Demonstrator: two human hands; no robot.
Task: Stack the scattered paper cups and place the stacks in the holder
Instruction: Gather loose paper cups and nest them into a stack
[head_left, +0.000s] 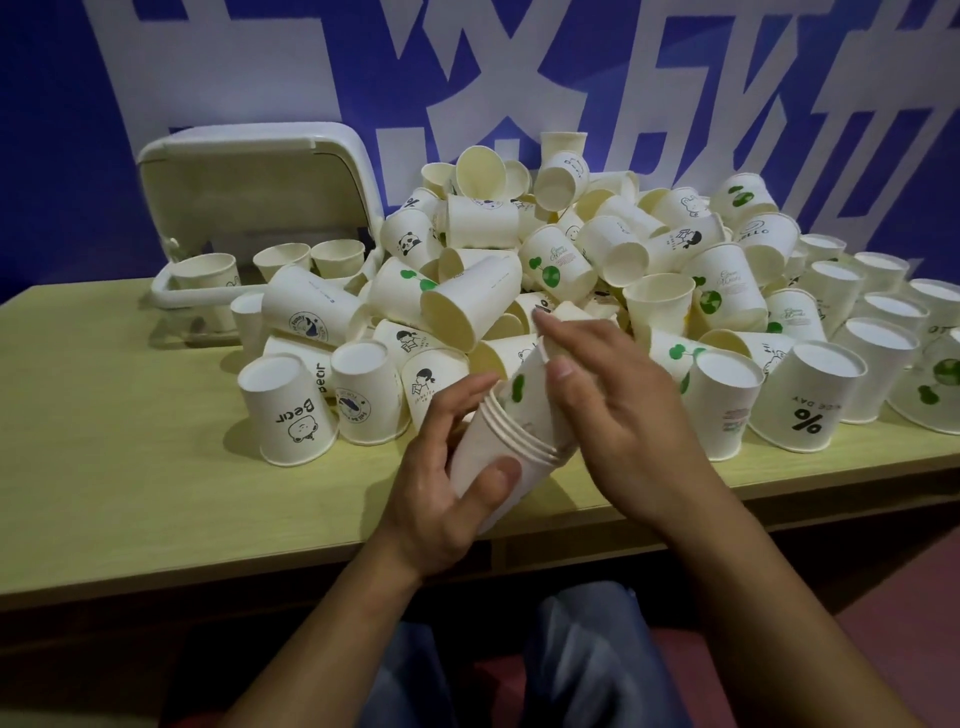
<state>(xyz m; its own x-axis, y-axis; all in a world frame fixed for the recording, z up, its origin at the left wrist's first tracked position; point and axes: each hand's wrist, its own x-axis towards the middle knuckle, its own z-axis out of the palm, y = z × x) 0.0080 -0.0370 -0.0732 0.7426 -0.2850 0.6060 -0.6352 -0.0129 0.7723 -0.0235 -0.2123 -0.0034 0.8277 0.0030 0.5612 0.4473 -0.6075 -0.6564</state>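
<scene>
My left hand (452, 467) grips a tilted stack of several nested paper cups (506, 441) over the table's front edge. My right hand (608, 395) holds a white cup with a green print (524, 387) that sits partly inside the top of that stack. A big pile of loose paper cups (545, 249) fills the middle and right of the table behind my hands. The white cup holder (260, 208) stands at the back left with its lid up and a few cups inside.
The light wooden table (130, 467) has bare surface at the front left. Upside-down cups (285, 410) stand left of my hands and more (810, 395) to the right. A blue wall with white lettering (467, 67) backs the table.
</scene>
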